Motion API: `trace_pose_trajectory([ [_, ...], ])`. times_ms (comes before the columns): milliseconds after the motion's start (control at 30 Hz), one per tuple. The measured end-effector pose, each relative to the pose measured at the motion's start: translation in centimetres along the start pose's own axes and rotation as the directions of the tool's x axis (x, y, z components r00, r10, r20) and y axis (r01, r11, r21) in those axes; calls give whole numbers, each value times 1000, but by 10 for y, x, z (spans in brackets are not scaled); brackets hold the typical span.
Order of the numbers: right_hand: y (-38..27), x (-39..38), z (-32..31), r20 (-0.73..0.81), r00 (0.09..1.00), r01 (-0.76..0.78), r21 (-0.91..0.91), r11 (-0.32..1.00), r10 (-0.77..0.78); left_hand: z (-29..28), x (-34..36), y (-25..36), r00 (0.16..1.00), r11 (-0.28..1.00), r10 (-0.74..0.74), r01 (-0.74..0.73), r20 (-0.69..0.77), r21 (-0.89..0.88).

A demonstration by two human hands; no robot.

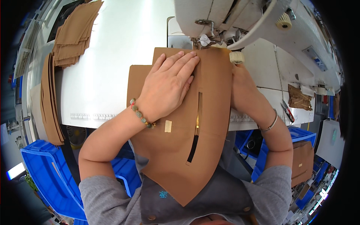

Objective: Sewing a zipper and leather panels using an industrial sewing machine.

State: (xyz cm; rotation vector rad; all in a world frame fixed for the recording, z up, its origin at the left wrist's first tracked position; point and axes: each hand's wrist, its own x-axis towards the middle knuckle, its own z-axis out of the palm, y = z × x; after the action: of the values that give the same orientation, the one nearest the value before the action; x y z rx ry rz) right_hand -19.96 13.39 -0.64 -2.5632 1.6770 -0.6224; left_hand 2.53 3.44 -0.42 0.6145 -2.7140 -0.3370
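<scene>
A large brown panel (213, 97), leather-like, lies under the sewing machine (296, 45), its far edge at the needle area (198, 43). It hangs over the table's front edge toward my lap. A long slot in it shows a zipper (197, 118) with gold teeth, and a piece of beige tape (168, 126) sits left of the slot. My left hand (168, 80) rests flat on the panel, fingers stretched toward the needle area. At the panel's right edge is my right hand (242, 82); its fingers are hidden by the panel and a cream knob (236, 57).
Stacked brown pieces (75, 33) lie at the far left, with longer strips (50, 99) nearer. Red-handled snips (288, 112) and brown scraps (300, 97) are on the right. Blue bins (56, 172) stand below the table. A ruler strip (93, 116) runs along its front edge.
</scene>
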Motion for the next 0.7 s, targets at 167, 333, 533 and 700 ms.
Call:
trace_pose_trajectory([
  [167, -1, 0, 1, -48, 999, 21, -6, 1000, -21, 1, 3, -2, 1000, 1000, 11, -11, -2, 11],
  [333, -3, 2, -2, 11, 999, -31, 18, 999, 31, 2, 12, -11, 999, 1000, 27, -27, -21, 13],
  [533, -4, 3, -5, 47, 999, -6, -22, 1000, 7, 10, 22, -23, 994, 999, 43, -39, -100, 34],
  [700, -5, 5, -5, 54, 998, -44, 33, 998, 42, 16, 43, -41, 991, 999, 25, -21, -131, 28],
])
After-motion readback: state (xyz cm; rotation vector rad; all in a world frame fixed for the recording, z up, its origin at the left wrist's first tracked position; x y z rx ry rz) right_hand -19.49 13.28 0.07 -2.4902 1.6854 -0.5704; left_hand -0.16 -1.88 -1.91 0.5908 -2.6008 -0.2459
